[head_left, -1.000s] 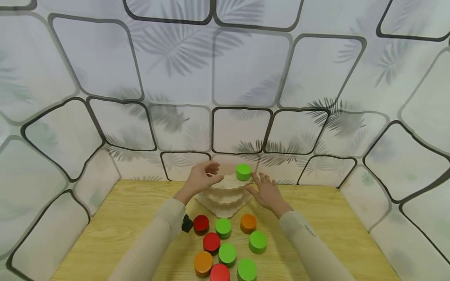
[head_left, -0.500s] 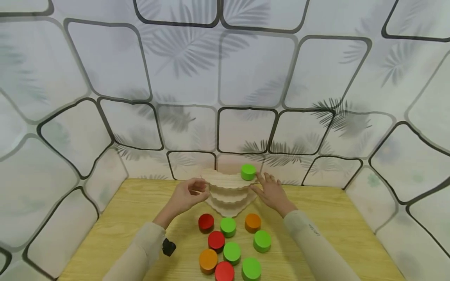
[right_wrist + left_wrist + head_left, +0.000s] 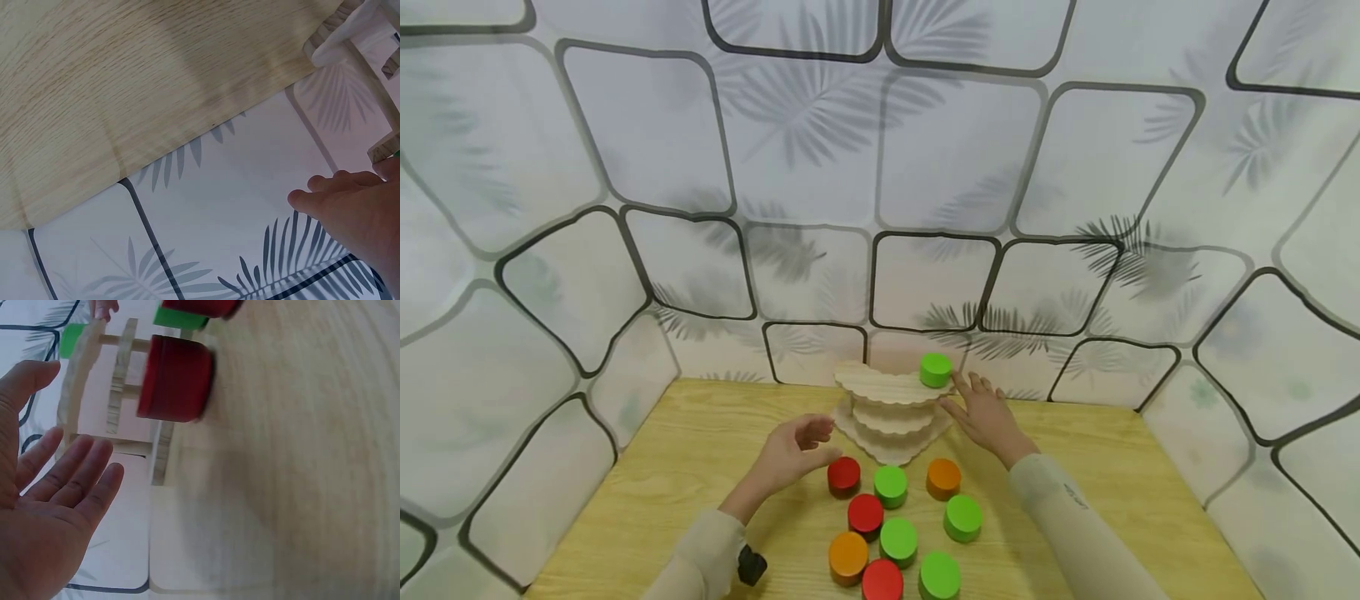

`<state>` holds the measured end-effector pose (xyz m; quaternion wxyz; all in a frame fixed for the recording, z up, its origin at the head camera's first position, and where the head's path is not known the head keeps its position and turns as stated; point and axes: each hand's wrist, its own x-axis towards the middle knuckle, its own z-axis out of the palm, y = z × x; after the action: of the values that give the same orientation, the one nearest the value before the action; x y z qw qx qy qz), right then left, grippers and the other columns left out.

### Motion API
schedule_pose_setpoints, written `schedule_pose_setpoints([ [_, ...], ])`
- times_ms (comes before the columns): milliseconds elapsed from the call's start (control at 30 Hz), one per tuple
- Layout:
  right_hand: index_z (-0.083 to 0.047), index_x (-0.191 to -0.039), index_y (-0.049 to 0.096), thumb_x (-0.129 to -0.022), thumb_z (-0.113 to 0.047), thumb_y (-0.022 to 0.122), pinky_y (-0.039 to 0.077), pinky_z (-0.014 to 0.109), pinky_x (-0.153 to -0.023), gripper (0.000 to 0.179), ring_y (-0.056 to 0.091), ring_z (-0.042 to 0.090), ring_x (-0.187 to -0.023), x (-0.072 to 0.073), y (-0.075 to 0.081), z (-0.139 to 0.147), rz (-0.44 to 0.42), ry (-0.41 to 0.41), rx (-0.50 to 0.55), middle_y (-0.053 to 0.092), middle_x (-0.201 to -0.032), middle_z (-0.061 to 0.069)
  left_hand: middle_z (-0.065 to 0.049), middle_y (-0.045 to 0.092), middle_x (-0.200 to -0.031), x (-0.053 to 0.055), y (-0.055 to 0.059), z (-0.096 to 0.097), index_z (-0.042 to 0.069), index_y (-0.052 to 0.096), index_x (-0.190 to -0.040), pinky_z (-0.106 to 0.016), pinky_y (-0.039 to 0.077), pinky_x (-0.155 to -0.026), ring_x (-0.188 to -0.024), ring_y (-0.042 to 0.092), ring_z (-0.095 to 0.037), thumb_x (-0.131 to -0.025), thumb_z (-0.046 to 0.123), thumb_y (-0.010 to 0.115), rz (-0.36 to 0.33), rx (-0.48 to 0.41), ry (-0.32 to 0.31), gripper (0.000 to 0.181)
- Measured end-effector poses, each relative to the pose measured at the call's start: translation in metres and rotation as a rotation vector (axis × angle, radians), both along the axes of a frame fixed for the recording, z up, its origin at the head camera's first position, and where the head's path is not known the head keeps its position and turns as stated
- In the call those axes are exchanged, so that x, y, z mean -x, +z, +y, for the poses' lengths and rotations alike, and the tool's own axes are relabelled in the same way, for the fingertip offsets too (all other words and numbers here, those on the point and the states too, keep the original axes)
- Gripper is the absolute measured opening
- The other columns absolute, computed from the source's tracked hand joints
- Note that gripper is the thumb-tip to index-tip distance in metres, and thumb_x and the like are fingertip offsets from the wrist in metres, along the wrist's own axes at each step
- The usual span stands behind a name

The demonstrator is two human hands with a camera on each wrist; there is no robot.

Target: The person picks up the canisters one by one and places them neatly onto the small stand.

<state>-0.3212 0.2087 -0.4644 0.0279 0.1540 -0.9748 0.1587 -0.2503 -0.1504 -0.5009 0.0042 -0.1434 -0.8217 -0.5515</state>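
A wooden tiered stand (image 3: 880, 386) with scalloped shelves stands at the back of the table. On the right end of its top shelf sits a green cylinder (image 3: 936, 371). My right hand (image 3: 988, 421) rests at that end, its index fingertip beside the green cylinder and its thumb at the shelf edge. Nothing is in my left hand (image 3: 790, 457), which hovers left of the nearest red cylinder (image 3: 844, 477). In the left wrist view its fingers are loosely extended, apart from the red cylinder (image 3: 178, 378). The right wrist view shows part of the stand (image 3: 337, 37) beyond my right hand (image 3: 359, 215).
In front of the stand are several loose cylinders, among them an orange one (image 3: 943, 478), a green one (image 3: 898, 542) and a red one (image 3: 865, 516). A patterned wall covering (image 3: 820, 167) rises behind and at both sides of the table (image 3: 700, 450).
My left hand has come down and toward me, from beside the stand's top shelf to beside the red cylinder. My right hand stays at the stand's right end. The view has shifted slightly.
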Motion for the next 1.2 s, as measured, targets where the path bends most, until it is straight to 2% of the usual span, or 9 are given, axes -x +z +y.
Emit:
schedule_pose_setpoints([
  [167,-0.004,-0.166,0.027,-0.112,-0.049,0.046,0.022,0.077,-0.121,0.073,0.028,0.059,-0.152,0.0,0.001,0.0,-0.001,0.0,-0.003,0.028,-0.166,0.037,-0.025,0.067,-0.137,-0.004,-0.013,-0.001,0.0,0.063,-0.14,-0.051,0.055,-0.106,-0.124,0.066,-0.039,-0.09,0.024,0.085,-0.038,-0.013,-0.012,0.06],
  [333,-0.004,-0.166,0.028,-0.112,-0.05,0.045,0.022,0.076,-0.121,0.073,0.028,0.059,-0.152,0.0,-0.001,0.0,-0.005,-0.003,0.002,0.028,-0.166,0.037,-0.027,0.067,-0.136,-0.007,-0.025,0.002,-0.003,0.062,-0.139,-0.055,0.055,-0.105,-0.124,0.065,-0.043,-0.09,0.023,0.086,-0.031,-0.005,-0.037,0.061],
  [467,-0.006,-0.167,0.027,-0.112,-0.052,0.043,0.021,0.076,-0.122,0.074,0.028,0.059,-0.152,0.002,-0.003,0.0,-0.009,-0.007,0.007,0.028,-0.166,0.036,-0.025,0.069,-0.132,-0.008,-0.03,0.005,-0.002,0.063,-0.139,-0.054,0.055,-0.105,-0.121,0.067,-0.041,-0.088,0.024,0.087,-0.023,0.017,-0.031,0.062],
  [733,-0.007,-0.167,0.029,-0.111,-0.052,0.044,0.022,0.076,-0.122,0.073,0.029,0.058,-0.152,0.003,-0.005,0.001,0.004,-0.014,0.017,0.029,-0.166,0.036,-0.022,0.07,-0.131,-0.008,-0.035,0.007,0.001,0.063,-0.14,-0.052,0.056,-0.104,-0.121,0.067,-0.036,-0.087,0.023,0.089,-0.037,0.052,-0.024,0.063],
  [900,-0.006,-0.165,0.033,-0.111,-0.051,0.046,0.025,0.077,-0.119,0.071,0.032,0.059,-0.15,0.002,-0.004,0.001,0.036,-0.015,0.016,0.032,-0.164,0.037,-0.019,0.072,-0.129,-0.008,-0.036,0.007,0.002,0.064,-0.139,-0.045,0.056,-0.103,-0.119,0.068,-0.033,-0.086,0.025,0.089,-0.026,0.085,-0.017,0.064],
  [1033,-0.007,-0.165,0.033,-0.111,-0.051,0.046,0.024,0.077,-0.12,0.071,0.03,0.059,-0.151,0.002,-0.003,0.001,0.037,-0.023,0.011,0.031,-0.165,0.036,-0.017,0.072,-0.127,-0.009,-0.036,0.007,0.003,0.064,-0.139,-0.041,0.056,-0.101,-0.117,0.068,-0.032,-0.085,0.026,0.09,-0.014,0.109,-0.02,0.064],
  [1200,-0.007,-0.165,0.033,-0.111,-0.051,0.046,0.021,0.08,-0.119,0.071,0.028,0.059,-0.153,0.001,-0.003,0.001,0.04,-0.03,-0.013,0.03,-0.166,0.035,-0.017,0.073,-0.127,-0.009,-0.037,0.007,0.002,0.064,-0.139,-0.043,0.056,-0.102,-0.118,0.069,-0.033,-0.086,0.027,0.089,-0.006,0.121,-0.025,0.064],
])
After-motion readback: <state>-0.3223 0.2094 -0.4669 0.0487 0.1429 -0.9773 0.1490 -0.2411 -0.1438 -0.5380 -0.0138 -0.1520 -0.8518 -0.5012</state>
